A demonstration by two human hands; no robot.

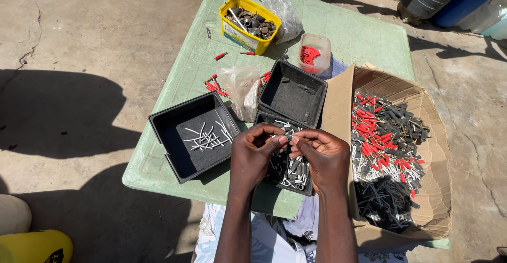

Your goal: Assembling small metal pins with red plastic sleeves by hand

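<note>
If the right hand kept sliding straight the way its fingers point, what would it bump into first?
The right hand points left, fingertips pinching a small grey piece against the left hand. It would meet that hand's fingers first, almost at once. Beyond them lies the black tray with white pins, though depth is hard to judge.

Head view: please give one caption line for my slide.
Left hand and right hand pinch a small grey pin above a black tray.

My table with trays, tubs and a box

My two hands, left (254, 149) and right (325, 154), meet over the tray of pins (288, 162) at the table's (364, 30) near edge. Another tray (193, 136) sits left of it, an empty tray (293, 93) behind it. The cardboard box (391, 157) fills the right edge. Two tubs (248, 22) (315, 52) stand near the far edge.
</note>
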